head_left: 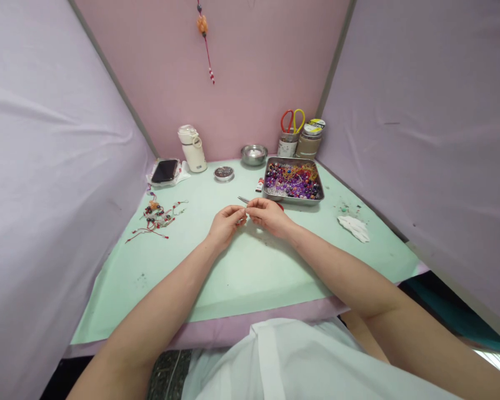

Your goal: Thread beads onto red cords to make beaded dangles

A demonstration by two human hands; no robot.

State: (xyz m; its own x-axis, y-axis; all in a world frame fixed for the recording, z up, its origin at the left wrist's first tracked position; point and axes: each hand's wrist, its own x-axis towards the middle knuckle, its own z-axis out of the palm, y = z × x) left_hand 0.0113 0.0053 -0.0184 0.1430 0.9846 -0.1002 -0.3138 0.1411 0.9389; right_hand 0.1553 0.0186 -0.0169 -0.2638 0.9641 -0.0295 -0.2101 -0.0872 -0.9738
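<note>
My left hand (228,223) and my right hand (270,215) meet over the middle of the table, thumbs and forefingers pinched together. Whatever sits between the fingertips is too small to make out. Just behind my right hand lies a pair of scissors (242,199), its blade tips pointing left and its red handle partly hidden by the hand. A metal tray (294,201) filled with purple, dark and orange beads and loose cord stands beyond my right hand. To the left of my hands lies a bunch of beaded cords (156,216) with red ends.
At the back stand a cream bottle (194,150), a round tin (224,174), a steel bowl (254,156) and jars (308,145), one with red- and yellow-handled scissors. A phone (165,171) lies left; a white cloth (354,228) lies right. A beaded cord (203,25) hangs on the wall.
</note>
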